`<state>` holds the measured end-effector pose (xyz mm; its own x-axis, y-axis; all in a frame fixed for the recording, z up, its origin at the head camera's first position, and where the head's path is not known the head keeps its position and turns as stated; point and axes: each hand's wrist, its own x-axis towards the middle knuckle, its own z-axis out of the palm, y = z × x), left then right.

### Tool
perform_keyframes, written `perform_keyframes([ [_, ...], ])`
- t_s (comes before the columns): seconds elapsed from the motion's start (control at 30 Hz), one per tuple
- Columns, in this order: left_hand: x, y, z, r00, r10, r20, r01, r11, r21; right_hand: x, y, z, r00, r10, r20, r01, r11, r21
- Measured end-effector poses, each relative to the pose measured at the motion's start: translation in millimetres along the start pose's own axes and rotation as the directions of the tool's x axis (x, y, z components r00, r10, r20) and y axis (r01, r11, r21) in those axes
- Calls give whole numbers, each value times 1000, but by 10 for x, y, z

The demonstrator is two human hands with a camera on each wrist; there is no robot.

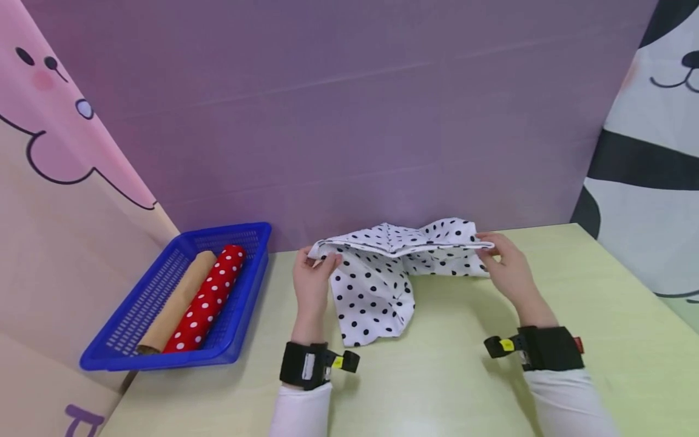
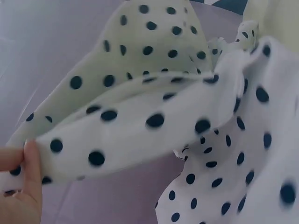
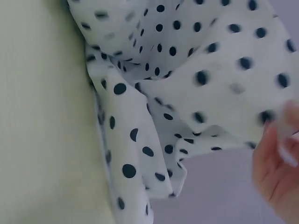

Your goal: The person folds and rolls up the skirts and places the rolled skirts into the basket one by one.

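Observation:
A white cloth with black polka dots (image 1: 374, 291) hangs in folds between my two hands above the table. At its left corner my left hand (image 1: 314, 276) pinches the edge between thumb and fingers. My right hand (image 1: 508, 267) grips the opposite end of the same folded edge. In the left wrist view a band of the dotted cloth (image 2: 154, 121) stretches away from my fingers (image 2: 32, 168). The right wrist view shows the cloth (image 3: 224, 70) draping loosely, with my fingers (image 3: 266, 158) on its edge. Its lower part falls towards the tabletop.
To the left stands a blue plastic basket (image 1: 240, 315). In it lie a red roll with white dots (image 1: 207, 303) and a tan roll (image 1: 177, 303). The pale table (image 1: 437, 376) ends at a purple backdrop (image 1: 349, 121); printed panels flank both sides.

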<state>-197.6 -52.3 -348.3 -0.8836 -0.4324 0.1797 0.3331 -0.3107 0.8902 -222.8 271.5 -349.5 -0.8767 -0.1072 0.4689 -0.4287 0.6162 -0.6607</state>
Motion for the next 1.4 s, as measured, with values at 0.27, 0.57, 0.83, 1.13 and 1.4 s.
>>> perform_keyframes([
  [0.27, 27, -2, -4, 989, 113, -95, -118, 992, -43, -19, -154, -58, 991, 23, -130, -12, 996, 83],
  [0.57, 86, 70, -76, 972, 233, -15, -230, 966, 122, 35, -201, -124, 955, -154, -252, 157, 988, -8],
  [0.83, 348, 648, -97, 954, 268, 136, -301, 839, 454, 406, -470, -450, 908, -333, -255, 331, 942, -51],
  [1.13, 574, 1469, 10, 861, 449, 239, -490, 606, 627, 769, -1082, -892, 939, -332, -96, 305, 927, -218],
  [1.4, 471, 1954, 54, 759, 563, 328, -586, 369, 722, 812, -1447, -1227, 970, -241, -29, 225, 939, -261],
])
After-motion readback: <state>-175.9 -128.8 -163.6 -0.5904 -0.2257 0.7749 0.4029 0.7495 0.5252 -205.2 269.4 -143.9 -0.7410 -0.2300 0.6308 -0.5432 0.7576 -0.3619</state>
